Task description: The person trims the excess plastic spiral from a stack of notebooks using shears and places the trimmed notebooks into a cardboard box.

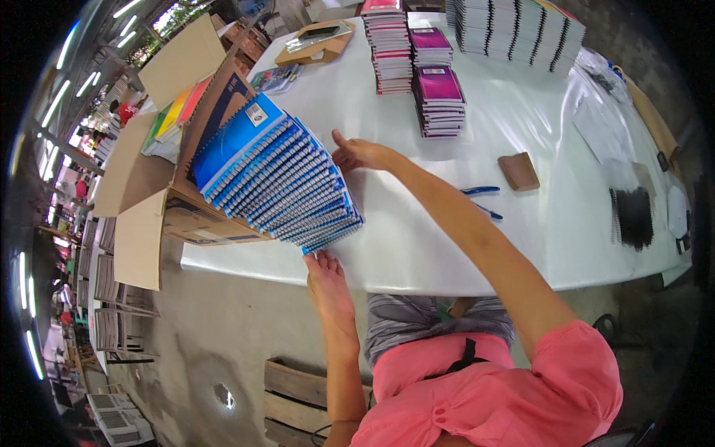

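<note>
A tall stack of blue spiral-bound notebooks (279,175) leans and fans out on the near left of the table, against an open cardboard box (216,145). At its lower near corner, my left hand (329,281) has its fingers closed on the bottom notebooks. My right hand (359,154) presses against the stack's far right side, thumb raised; its fingertips are partly hidden by the notebooks. Inside the box, beside the stack, stand notebooks with green, yellow and orange covers (177,119).
Stacks of pink and purple notebooks (439,83) and white spiral-bound books (514,33) stand toward the back of the white table (417,253). On the right lie a blue pen (480,191), a brown block (519,172) and black binding coils (633,217). A wooden crate (298,391) sits below.
</note>
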A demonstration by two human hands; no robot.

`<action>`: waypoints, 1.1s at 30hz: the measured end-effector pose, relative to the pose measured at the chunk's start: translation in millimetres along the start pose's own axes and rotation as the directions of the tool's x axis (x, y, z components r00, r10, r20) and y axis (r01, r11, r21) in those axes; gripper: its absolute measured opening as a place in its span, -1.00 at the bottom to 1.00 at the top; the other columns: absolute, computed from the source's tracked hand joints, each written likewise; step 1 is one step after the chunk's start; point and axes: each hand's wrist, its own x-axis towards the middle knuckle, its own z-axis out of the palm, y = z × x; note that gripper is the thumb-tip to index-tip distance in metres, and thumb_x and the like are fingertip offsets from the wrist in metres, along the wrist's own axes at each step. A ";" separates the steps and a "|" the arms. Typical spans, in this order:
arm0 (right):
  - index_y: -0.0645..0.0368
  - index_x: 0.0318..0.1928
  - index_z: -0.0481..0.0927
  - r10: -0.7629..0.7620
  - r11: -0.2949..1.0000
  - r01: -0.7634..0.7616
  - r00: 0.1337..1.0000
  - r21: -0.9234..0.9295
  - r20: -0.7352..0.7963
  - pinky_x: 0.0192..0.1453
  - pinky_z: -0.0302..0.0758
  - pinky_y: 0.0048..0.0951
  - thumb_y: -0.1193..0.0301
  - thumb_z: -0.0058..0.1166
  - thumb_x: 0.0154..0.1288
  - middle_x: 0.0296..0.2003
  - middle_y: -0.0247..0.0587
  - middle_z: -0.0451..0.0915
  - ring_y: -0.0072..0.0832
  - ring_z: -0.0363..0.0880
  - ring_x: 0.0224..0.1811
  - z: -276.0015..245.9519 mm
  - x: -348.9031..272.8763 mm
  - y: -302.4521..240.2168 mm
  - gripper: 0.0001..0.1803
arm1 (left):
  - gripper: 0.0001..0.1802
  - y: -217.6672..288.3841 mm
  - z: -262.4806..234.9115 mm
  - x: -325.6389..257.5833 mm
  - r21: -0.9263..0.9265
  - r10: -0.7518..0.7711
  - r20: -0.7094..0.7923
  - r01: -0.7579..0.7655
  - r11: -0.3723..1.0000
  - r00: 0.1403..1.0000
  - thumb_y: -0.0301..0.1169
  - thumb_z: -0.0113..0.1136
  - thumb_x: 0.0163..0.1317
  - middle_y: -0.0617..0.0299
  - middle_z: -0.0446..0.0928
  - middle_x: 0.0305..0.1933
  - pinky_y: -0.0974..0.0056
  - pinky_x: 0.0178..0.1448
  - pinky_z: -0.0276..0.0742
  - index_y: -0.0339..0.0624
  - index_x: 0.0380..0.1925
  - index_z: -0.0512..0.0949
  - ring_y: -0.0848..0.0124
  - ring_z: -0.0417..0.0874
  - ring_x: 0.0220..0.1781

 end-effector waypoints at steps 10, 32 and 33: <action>0.04 0.17 0.42 0.124 0.965 -0.177 0.957 0.194 0.261 0.15 0.42 -0.31 -0.12 -0.17 0.41 0.04 -0.35 0.53 -0.48 0.48 0.04 40.3 3.6 -14.7 -0.42 | -0.09 6.9 10.1 0.4 0.084 -0.004 -0.136 0.015 0.996 0.991 0.23 -0.23 0.36 0.11 -0.02 0.49 0.16 0.50 -0.12 -0.19 0.45 -0.16 0.26 0.01 0.50; 0.31 0.36 0.06 0.083 0.865 0.070 0.957 0.497 -0.280 0.34 0.29 -0.20 -0.28 -0.48 0.38 0.25 -0.07 0.20 -0.34 0.19 0.30 176.6 -140.8 5.6 -0.08 | -0.37 96.1 -73.5 189.0 0.418 -0.384 0.551 0.153 0.895 0.741 -0.03 0.11 0.28 0.25 0.40 0.28 0.06 0.30 0.38 -0.11 0.26 0.33 0.27 0.44 0.23; 0.29 0.37 0.05 0.054 0.875 0.129 0.932 0.467 -0.359 0.33 0.30 -0.19 -0.27 -0.47 0.39 0.24 -0.07 0.20 -0.34 0.20 0.28 186.9 -145.8 4.4 -0.10 | -0.37 98.2 -72.7 193.0 0.407 -0.372 0.562 0.145 0.902 0.739 -0.02 0.10 0.28 0.24 0.40 0.28 0.06 0.30 0.38 -0.12 0.26 0.33 0.27 0.44 0.23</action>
